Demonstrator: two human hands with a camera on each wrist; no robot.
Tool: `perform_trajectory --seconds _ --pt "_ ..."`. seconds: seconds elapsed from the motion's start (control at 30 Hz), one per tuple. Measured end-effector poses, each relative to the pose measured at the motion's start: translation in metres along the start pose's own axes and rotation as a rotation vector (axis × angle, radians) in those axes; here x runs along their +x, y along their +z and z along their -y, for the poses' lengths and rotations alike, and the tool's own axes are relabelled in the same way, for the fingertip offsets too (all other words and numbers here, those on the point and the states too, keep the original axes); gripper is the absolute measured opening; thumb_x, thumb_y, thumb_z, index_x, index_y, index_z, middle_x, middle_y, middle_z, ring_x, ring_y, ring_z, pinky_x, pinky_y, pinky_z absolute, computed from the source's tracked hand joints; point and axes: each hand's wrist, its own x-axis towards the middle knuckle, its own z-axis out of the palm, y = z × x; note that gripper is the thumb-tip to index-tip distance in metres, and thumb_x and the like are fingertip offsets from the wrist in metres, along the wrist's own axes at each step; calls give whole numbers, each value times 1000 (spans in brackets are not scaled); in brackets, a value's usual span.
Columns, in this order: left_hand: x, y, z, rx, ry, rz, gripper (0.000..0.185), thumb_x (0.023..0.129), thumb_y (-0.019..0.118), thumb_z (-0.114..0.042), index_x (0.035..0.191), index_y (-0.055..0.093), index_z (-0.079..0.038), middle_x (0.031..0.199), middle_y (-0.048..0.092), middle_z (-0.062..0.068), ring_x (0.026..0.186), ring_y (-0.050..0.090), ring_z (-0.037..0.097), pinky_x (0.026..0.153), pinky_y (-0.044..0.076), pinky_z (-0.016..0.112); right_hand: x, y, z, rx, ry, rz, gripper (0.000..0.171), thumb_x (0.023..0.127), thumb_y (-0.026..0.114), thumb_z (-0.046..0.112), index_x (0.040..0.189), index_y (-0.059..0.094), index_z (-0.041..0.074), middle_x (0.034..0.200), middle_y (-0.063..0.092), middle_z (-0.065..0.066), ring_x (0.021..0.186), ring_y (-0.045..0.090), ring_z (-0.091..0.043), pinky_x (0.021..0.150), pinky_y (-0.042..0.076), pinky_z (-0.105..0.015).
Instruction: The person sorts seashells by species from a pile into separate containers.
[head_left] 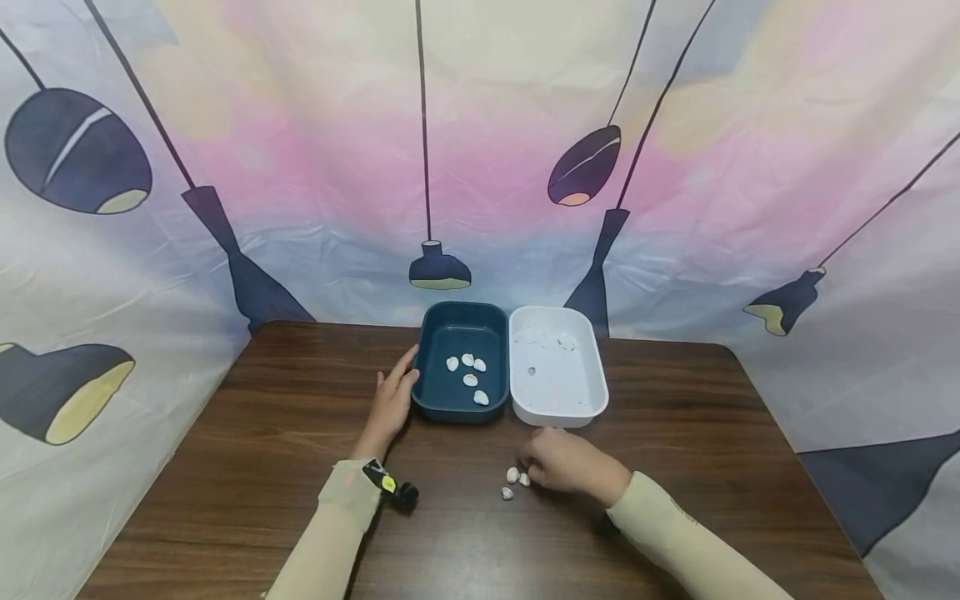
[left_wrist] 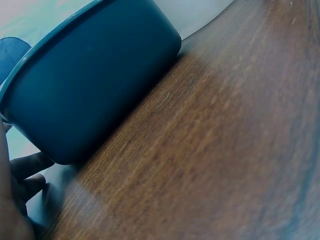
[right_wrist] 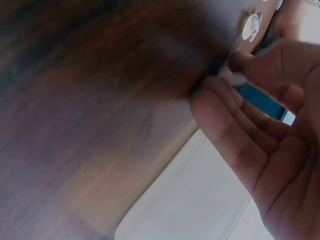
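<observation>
Five shells [head_left: 470, 374] visible only overhead; left hand [head_left: 392, 403] flat against blue tray [head_left: 430, 367]; right hand [head_left: 564, 460] pinching shell [right_wrist: 239, 79].

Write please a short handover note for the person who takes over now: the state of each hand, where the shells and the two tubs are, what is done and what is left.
Left hand: open, fingers straight, resting against the left wall of the dark blue tub.
Right hand: on the table in front of the tubs, fingertips curled onto a small white shell; the grip looks like a pinch.
Tubs: side by side at the table's far edge, blue on the left, white tub on the right.
Done: five shells lie in the blue tub.
Left: about three shells on the table by the right hand. The white tub holds only small bits, too small to tell.
</observation>
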Motion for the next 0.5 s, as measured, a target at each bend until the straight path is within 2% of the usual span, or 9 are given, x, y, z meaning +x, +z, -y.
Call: perform_trajectory --seconds 0.17,0.37,0.5 --pt "-1 0 -1 2 -2 0 52 115 39 -32 167 35 -24 169 38 6 155 34 33 128 -14 51 -2 0 0 -25 15 -29 11 92 74 1 85 78 9 74 63 4 64 53 -3 58 53 -22" --pt "-1 1 -2 10 -7 1 52 115 39 -31 167 36 -24 168 38 6 155 35 33 128 -14 51 -4 -4 -3 31 -20 -44 16 87 75 -1 75 71 9 67 56 5 59 45 -4 52 46 -21" --pt "-1 1 -1 17 0 0 52 115 39 -30 167 35 -24 169 38 6 155 35 33 128 -14 52 -4 -6 -6 54 9 -29 15 87 83 5 77 73 11 69 60 7 60 50 -2 55 49 -21"
